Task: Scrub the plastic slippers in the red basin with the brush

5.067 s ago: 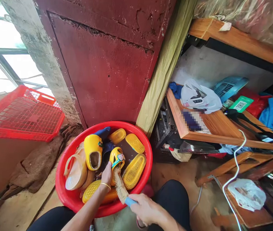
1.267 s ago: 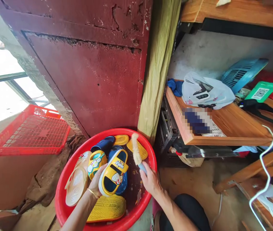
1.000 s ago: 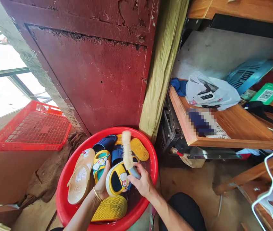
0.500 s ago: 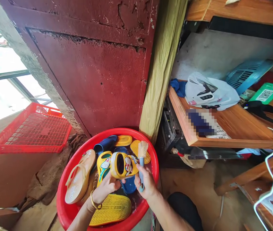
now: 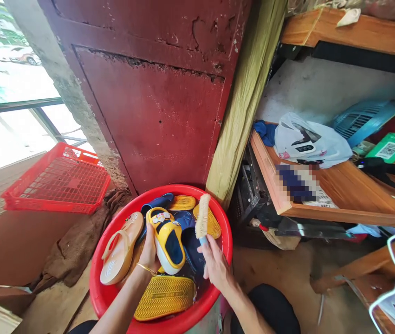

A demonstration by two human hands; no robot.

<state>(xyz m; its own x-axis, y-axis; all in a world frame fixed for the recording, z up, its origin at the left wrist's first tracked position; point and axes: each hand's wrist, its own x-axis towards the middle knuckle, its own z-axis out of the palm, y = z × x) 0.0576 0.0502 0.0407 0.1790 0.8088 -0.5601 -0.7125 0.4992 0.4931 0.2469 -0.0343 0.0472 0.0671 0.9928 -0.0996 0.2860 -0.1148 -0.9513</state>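
My left hand is closed on the side of a small yellow clog with a dark inside, a white sole edge and a cartoon charm on it. In my right hand is a scrub brush, its pale bristles pointing up and to the left, a little apart from the clog. Both hands are over a red basin of water. In the basin lie a beige sandal, a yellow sole turned up at the front, dark blue clogs and more yellow soles.
A maroon door and a yellowish wrapped post stand behind the basin. On the left is a red plastic crate. At the right, a wooden shelf bears a white plastic bag and a blue fan. A white cable hangs in front.
My left hand has turned the yellow clog so its opening faces me. The brush has swung, its bristles now side-on, and has come away from the clog. The view has shifted slightly left.
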